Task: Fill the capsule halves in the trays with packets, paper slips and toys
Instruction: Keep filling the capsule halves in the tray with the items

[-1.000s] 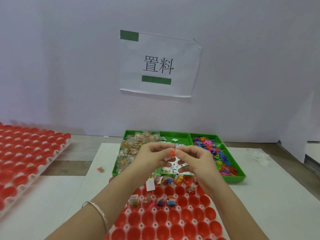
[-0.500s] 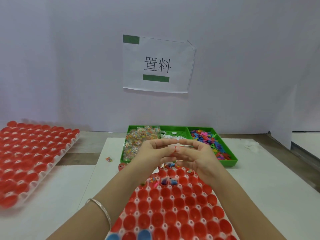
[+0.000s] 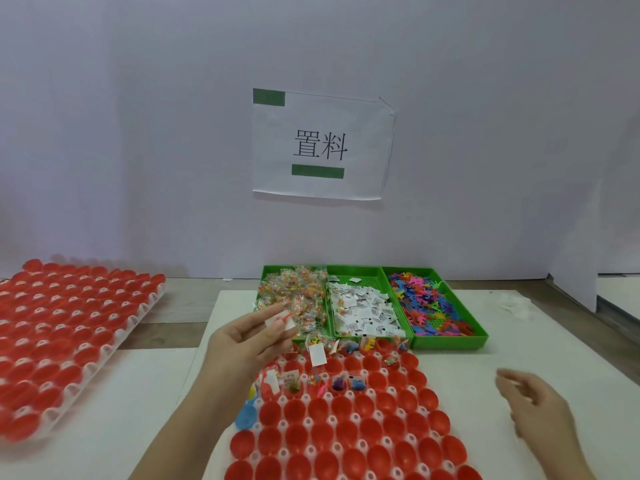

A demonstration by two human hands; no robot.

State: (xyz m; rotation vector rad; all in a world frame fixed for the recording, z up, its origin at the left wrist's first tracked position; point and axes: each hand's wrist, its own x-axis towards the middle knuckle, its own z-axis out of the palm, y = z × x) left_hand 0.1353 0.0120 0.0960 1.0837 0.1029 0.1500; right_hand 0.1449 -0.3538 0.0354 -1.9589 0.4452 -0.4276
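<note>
Just three green bins (image 3: 450,341), two trays (image 3: 147,304).

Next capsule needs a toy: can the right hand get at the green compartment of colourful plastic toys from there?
Probably yes. The right hand hovers open and empty over the white tabletop, and nothing stands between it and the open-topped green compartment of colourful plastic toys.

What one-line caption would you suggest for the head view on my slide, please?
Left hand pinches a paper slip at the part-filled capsule tray; right hand open; green bins behind.
</note>
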